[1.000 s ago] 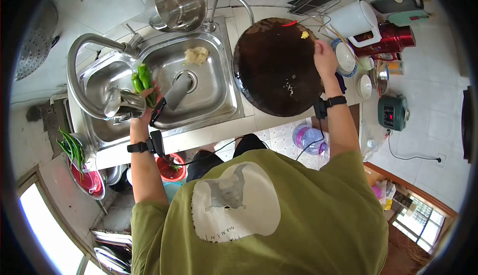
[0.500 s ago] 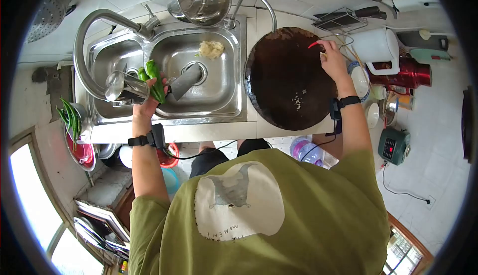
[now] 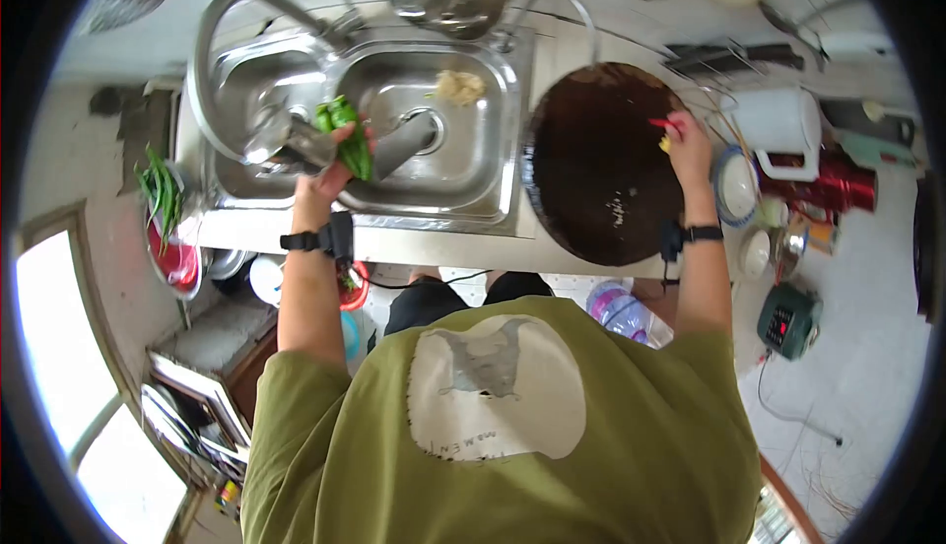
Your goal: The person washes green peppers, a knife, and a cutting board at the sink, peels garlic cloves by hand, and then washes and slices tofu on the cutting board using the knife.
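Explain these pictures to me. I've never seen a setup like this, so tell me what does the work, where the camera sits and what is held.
There is no machine here: a person works with two bare hands. Every picture comes from one camera on that person's head, looking forward and down, so their own shirt fills the bottom. The left hand holds green peppers above the sink. A knife blade shows beside them; its handle is hidden. A pale clump lies in the sink. The right hand pinches a red piece and a yellow bit by the edge of the round board, where small white bits lie.
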The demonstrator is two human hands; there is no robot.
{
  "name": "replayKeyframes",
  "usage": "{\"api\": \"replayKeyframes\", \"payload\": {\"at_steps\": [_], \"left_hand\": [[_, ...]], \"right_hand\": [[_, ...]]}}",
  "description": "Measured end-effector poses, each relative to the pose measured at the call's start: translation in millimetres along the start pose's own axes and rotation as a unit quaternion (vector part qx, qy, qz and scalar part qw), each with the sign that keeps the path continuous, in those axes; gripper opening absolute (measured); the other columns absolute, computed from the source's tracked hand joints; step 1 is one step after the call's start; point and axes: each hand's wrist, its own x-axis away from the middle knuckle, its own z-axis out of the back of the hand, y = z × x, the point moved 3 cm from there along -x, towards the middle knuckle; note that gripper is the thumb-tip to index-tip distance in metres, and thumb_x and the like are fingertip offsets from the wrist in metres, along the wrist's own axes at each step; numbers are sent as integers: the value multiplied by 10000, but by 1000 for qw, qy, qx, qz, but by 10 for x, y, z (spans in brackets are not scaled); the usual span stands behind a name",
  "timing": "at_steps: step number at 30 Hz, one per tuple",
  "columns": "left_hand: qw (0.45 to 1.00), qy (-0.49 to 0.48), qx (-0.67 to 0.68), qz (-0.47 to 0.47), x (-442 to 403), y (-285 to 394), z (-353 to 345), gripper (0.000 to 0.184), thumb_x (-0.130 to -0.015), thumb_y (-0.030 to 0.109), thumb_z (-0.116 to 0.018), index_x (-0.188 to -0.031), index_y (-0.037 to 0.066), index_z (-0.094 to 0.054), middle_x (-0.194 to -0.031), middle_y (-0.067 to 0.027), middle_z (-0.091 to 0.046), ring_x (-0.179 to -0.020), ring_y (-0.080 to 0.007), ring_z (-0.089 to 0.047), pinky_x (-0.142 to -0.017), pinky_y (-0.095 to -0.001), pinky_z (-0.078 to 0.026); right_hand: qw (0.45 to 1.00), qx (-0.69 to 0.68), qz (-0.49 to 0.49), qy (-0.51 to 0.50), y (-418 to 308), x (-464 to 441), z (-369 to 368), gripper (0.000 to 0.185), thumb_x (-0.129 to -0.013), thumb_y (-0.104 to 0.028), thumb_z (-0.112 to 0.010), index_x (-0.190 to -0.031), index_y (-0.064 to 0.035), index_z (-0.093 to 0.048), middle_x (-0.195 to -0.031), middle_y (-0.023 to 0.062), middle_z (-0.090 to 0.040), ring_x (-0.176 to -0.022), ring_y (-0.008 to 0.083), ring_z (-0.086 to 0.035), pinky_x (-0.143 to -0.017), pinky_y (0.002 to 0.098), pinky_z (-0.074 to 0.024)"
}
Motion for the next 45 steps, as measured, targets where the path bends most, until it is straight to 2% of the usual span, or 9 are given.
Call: {"api": "replayKeyframes", "payload": {"at_steps": [6, 10, 15, 22, 28, 30, 34, 38, 45], "left_hand": [[1000, -3, 19, -15, 248, 59, -35, 464, -927, 49, -750, -1357, 66, -576, -1241, -105, -684, -1032, -266, -691, -883, -424, -622], [997, -35, 54, 35, 232, -36, 241, 389, -1045, 211, -636, -1373, 11, -577, -1267, -154, -689, -949, -218, -707, -733, -301, -650], [1000, 7, 8, 28, 309, -94, 343, 419, -1094, 274, -512, -1398, -11, -559, -1243, -173, -693, -965, -251, -717, -789, -361, -643], [995, 60, -78, 7, 794, 179, 261, 367, -1093, 254, -522, -1375, 21, -500, -1184, -155, -685, -963, -277, -731, -771, -379, -636], [992, 64, -107, -37, 1085, 462, 552, 461, -1043, 186, -611, -1461, 33, -488, -1198, -131, -680, -926, -235, -726, -745, -337, -629], [991, 75, -100, -44, 1129, 512, 723, 493, -1031, 184, -628, -1476, 36, -476, -1195, -119, -671, -920, -220, -725, -743, -332, -627], [988, 100, -102, -62, 1194, 548, 917, 484, -1012, 168, -643, -1451, 35, -489, -1152, -102, -660, -896, -200, -719, -741, -319, -622], [989, 94, -94, -60, 1193, 567, 887, 464, -1014, 150, -631, -1439, 27, -491, -1150, -111, -660, -889, -201, -712, -742, -324, -613], [992, 87, -64, -68, 1191, 492, 856, 473, -1016, 145, -626, -1446, 17, -475, -1134, -118, -663, -891, -202, -703, -727, -316, -593]], "right_hand": [[989, 146, -13, 25, -552, 404, 139, 200, -994, -193, -659, -1183, -170, -722, -1001, 139, -659, -877, 333, -674, -776, 437, -545], [995, -86, 43, -26, -1757, 457, -275, 233, -1053, -223, -573, -1194, -109, -719, -1086, 152, -703, -988, 346, -689, -853, 431, -553], [934, -268, 205, -116, -3659, 339, -1284, 317, -1035, -174, -573, -1312, -32, -633, -1253, 187, -664, -1170, 385, -634, -988, 433, -511], [896, 80, 431, 71, -5121, -959, -2330, 536, -969, -79, -462, -1495, 21, -480, -1616, 149, -431, -1518, 281, -375, -1229, 502, -315], [904, 154, 400, -15, -5333, -922, -2094, 483, -978, -103, -481, -1445, -6, -557, -1510, 116, -568, -1423, 297, -501, -1143, 493, -407], [975, -41, 156, -155, -5372, -754, -1824, 401, -1002, -156, -529, -1358, -8, -640, -1362, 101, -680, -1279, 295, -623, -1051, 471, -484], [605, -687, -39, -401, -5674, -155, -1343, 620, -1084, -458, -459, -1211, 102, -693, -1140, 227, -746, -1077, 325, -712, -1014, 432, -517], [620, -589, 71, -514, -5646, 40, -1054, 799, -1094, -555, -284, -1214, 126, -684, -1149, 263, -733, -1101, 377, -709, -1065, 467, -505], [445, -662, 104, -594, -4870, -607, -1168, 721, -1104, -455, -258, -1169, 122, -686, -1176, 289, -714, -1133, 422, -693, -1072, 535, -495]]}}
